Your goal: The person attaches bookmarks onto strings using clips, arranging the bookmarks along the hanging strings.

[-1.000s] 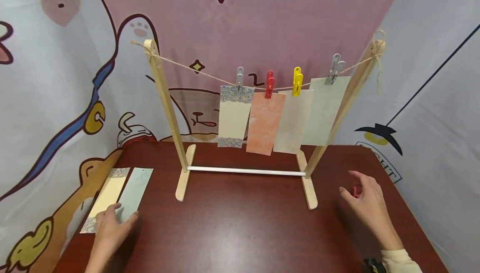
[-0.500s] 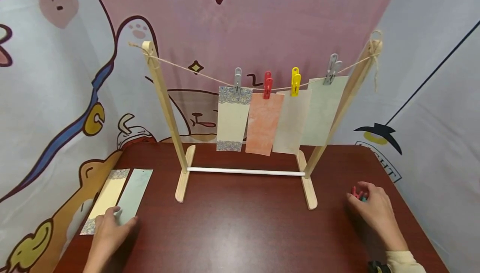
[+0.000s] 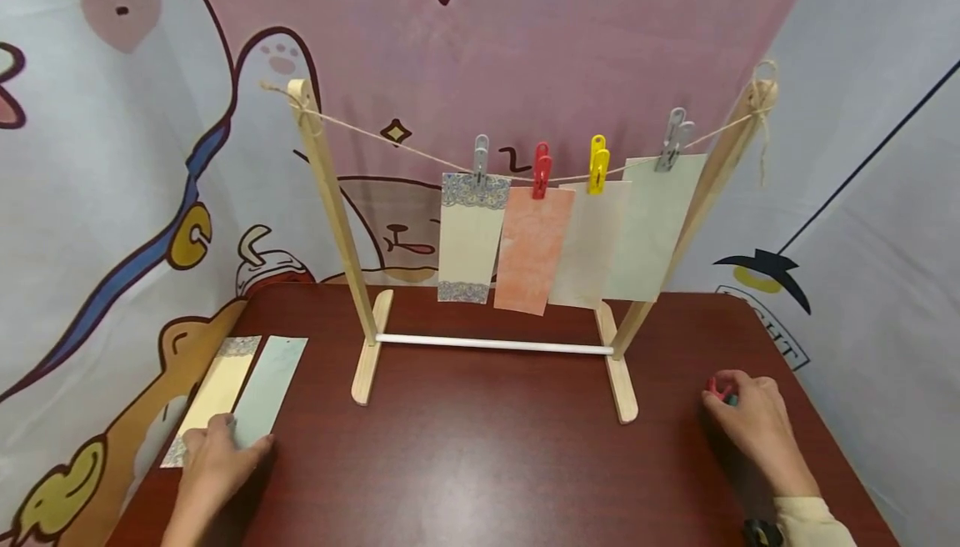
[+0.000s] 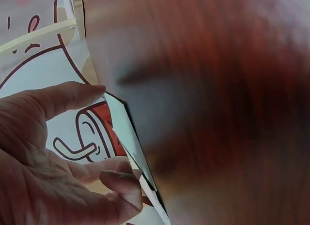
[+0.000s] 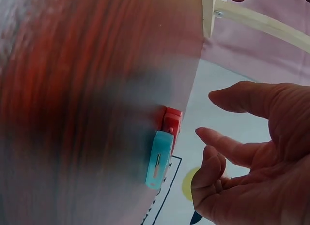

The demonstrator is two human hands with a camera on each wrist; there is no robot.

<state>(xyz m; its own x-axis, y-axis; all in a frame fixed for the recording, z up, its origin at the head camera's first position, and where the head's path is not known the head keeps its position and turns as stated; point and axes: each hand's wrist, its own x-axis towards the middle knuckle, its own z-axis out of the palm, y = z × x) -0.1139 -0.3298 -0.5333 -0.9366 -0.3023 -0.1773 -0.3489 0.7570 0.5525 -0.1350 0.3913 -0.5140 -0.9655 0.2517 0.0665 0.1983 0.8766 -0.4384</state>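
My left hand [image 3: 217, 465] rests over a pale green card [image 3: 266, 384] lying at the table's left side. In the left wrist view the thumb touches one end of the green card [image 4: 123, 126], and the fingers, spread apart from it, lie toward the other. Beside it is a cream card [image 3: 221, 380] with patterned ends, partly under the hand. On the right, my right hand [image 3: 753, 422] hovers by a red clothespin [image 5: 172, 123] and a teal clothespin [image 5: 160, 159]. Its thumb and fingertips stand apart, clear of both pins.
A wooden stand with a white crossbar [image 3: 491, 343] carries a string. From it hang a cream patterned card [image 3: 471, 247], an orange card [image 3: 532, 251], a beige card [image 3: 592, 247] and a pale green card [image 3: 656, 230], held by grey, red and yellow clothespins. A printed cloth hangs behind.
My right hand has moved down and slightly right over the red and teal clothespins. The left hand has stayed nearly in place on the pale green card.
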